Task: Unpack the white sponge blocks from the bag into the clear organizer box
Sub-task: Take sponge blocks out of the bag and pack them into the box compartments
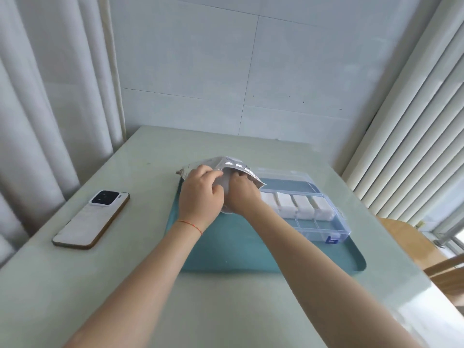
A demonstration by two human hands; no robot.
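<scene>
A tray (251, 257) is lying on the table (155, 297), with an organizer box (324, 229) sitting on the tray's right half, its lid (288, 183) lying open behind it. Sponge blocks (296, 205) are sitting side by side in the box's rear compartments. To the left of the box, over the far part of the tray, a bag (226, 165) is being held between the left hand (200, 194) and the right hand (242, 194), which are touching each other. A phone (91, 219) is lying on the table well to the left of the tray.
</scene>
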